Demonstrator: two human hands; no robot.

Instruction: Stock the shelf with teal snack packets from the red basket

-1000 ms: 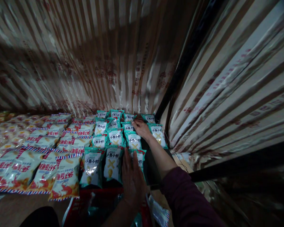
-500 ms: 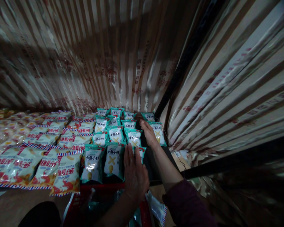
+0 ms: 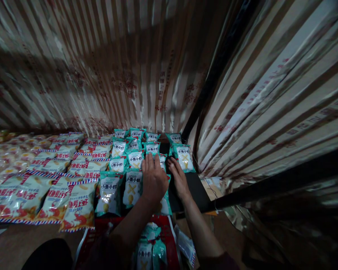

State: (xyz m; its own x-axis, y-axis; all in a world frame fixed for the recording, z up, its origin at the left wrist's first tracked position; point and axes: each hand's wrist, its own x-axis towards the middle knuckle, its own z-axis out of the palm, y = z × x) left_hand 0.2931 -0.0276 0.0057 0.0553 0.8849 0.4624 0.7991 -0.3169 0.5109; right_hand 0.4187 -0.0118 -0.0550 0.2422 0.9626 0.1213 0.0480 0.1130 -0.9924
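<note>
My left hand (image 3: 155, 179) lies over the teal snack bags, its fingers stretched out onto a bag (image 3: 162, 160) in the third row back. Its palm partly covers the front bag (image 3: 165, 205) below it. My right hand (image 3: 179, 180) rests on the black shelf (image 3: 176, 200), fingers extended and nothing seen in them. Just beyond its fingertips stands another teal snack bag (image 3: 184, 157). A narrow gap of dark shelf separates that bag from the rows under my left hand. Some of the bags are hidden by my hands.
Red-and-white striped snack bags (image 3: 79, 204) stand in rows to the left, with small round packs (image 3: 9, 157) farther left. Below the shelf edge, a red basket (image 3: 169, 228) contains teal bags (image 3: 144, 255). A black post (image 3: 204, 95) and striped sheeting (image 3: 146, 75) enclose the back.
My left hand has moved forward over the bags, uncovering the front one. My right hand has drawn back from the rear bags toward me. More of the basket's teal bags now show.
</note>
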